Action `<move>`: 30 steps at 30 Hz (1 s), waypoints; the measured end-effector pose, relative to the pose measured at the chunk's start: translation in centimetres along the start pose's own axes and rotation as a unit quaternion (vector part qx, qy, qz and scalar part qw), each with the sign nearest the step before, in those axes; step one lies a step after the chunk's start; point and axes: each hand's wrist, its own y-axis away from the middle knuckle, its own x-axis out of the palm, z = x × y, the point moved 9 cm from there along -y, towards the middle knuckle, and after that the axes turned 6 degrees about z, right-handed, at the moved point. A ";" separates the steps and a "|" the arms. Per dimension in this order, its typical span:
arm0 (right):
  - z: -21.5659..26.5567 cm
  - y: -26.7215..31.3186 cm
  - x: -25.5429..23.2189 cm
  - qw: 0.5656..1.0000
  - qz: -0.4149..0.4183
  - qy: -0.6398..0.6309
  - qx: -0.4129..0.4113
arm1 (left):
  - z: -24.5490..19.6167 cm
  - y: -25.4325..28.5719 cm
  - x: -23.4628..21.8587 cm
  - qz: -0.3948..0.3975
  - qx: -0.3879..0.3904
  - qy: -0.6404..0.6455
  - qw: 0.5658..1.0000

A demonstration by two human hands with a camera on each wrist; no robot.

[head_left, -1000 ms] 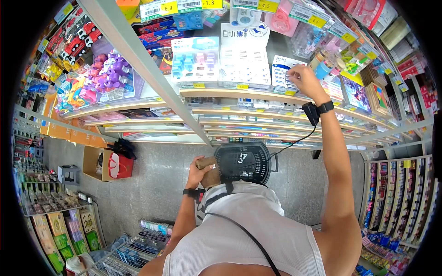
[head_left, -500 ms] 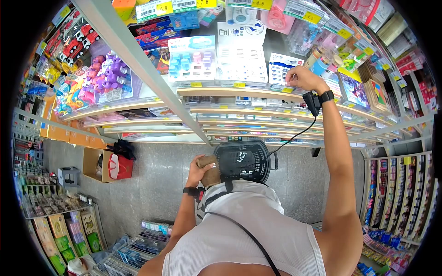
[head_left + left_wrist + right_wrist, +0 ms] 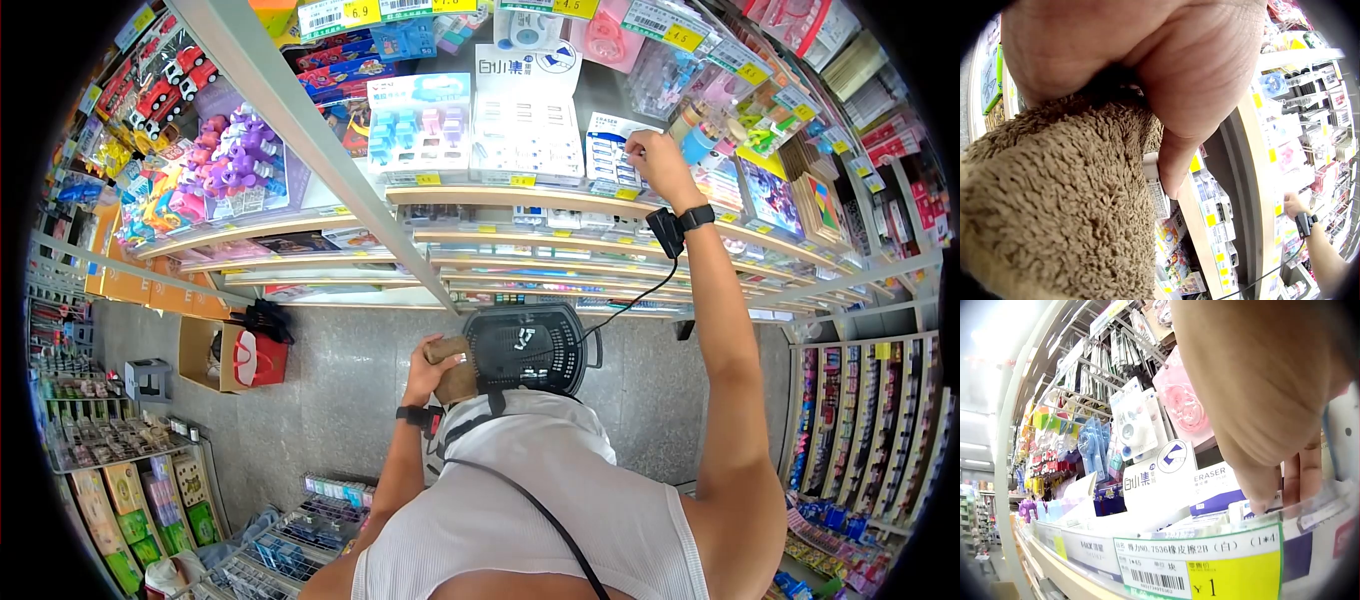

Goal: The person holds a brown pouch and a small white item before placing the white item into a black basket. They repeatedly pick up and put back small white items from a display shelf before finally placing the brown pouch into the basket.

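Observation:
My right hand (image 3: 658, 165) reaches down to an open display box of small white and blue erasers (image 3: 607, 158) on the shelf. In the right wrist view, my thumb and fingers pinch a small white eraser (image 3: 1247, 510) behind the clear front edge, its far end hidden. Low at my body, my left hand (image 3: 428, 372) grips a brown fuzzy item (image 3: 459, 385). The left wrist view shows a small white block with printed lines (image 3: 1157, 187) held between a fingertip of that hand and the brown pile (image 3: 1079, 187).
A black basket (image 3: 525, 350) with a few white pieces inside stands on the floor beside the brown item. Left of the erasers are a white display box (image 3: 528, 125) and a box of blue and pink pieces (image 3: 420, 125). A grey post (image 3: 310, 140) divides the shelves. A black cable runs from my right wrist.
My right wrist and forearm have shifted slightly left, with the fingers still at the eraser box. The left hand keeps its grip on the brown item.

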 end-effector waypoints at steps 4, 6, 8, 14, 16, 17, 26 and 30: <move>0.4 0.7 -0.4 0.998 -0.056 0.034 -0.010 | 0.3 -0.1 -0.2 -0.004 -0.001 -0.009 1.000; 0.9 0.9 -0.5 0.998 -0.047 0.029 -0.003 | 0.5 -0.2 -0.3 -0.003 -0.001 -0.006 1.000; 1.2 0.8 -0.3 0.999 -0.039 0.024 0.003 | 0.6 -0.1 -0.3 -0.003 -0.002 -0.003 1.000; 1.3 0.7 0.1 0.998 -0.033 0.046 -0.007 | 0.3 0.1 -0.5 -0.009 0.000 -0.005 1.000; 1.4 0.9 0.2 0.998 -0.023 0.063 -0.011 | -0.1 0.4 -0.3 -0.009 -0.009 0.006 1.000; 1.4 0.9 0.2 0.998 -0.023 0.063 -0.012 | 0.0 0.5 -0.3 -0.010 -0.009 0.007 1.000; 1.6 0.9 0.1 0.998 -0.022 0.050 -0.032 | 0.4 0.4 -0.6 -0.015 -0.001 -0.021 1.000; 1.5 0.9 0.2 0.998 -0.027 0.040 -0.047 | 0.7 0.2 -0.7 -0.018 -0.003 -0.002 1.000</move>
